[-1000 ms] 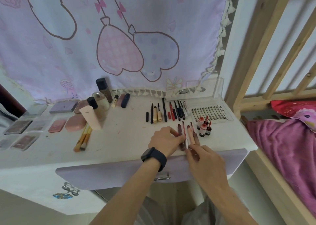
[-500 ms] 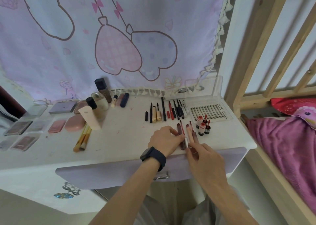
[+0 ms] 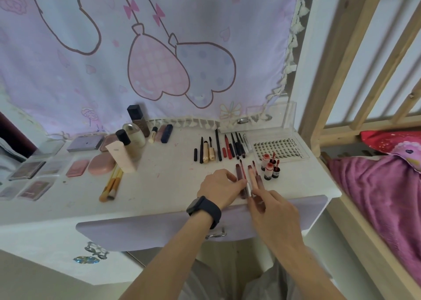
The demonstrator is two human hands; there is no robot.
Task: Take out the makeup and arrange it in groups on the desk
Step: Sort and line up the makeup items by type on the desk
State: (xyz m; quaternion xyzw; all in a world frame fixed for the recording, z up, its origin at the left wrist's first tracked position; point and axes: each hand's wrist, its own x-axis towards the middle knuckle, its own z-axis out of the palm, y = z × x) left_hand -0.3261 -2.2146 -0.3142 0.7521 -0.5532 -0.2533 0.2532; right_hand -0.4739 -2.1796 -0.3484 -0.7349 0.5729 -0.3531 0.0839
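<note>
Several slim lip gloss tubes lie side by side near the front edge of the white desk. My left hand, with a dark watch on the wrist, pinches the dark tube at the left of that row with curled fingertips. From the other side my right hand touches the lower ends of the right-hand tubes with nearly straight fingers. Behind them stand small red bottles, a row of pencils and liners and a lash tray.
Bottles and a pink tube stand at the back centre, with yellow brushes in front. Compacts and palettes fill the left. A clear box sits at the back right. A wooden bed frame borders the right.
Both hands have stayed at the lip gloss tubes, with only slight finger shifts along the row. Nothing else on the desk has moved.
</note>
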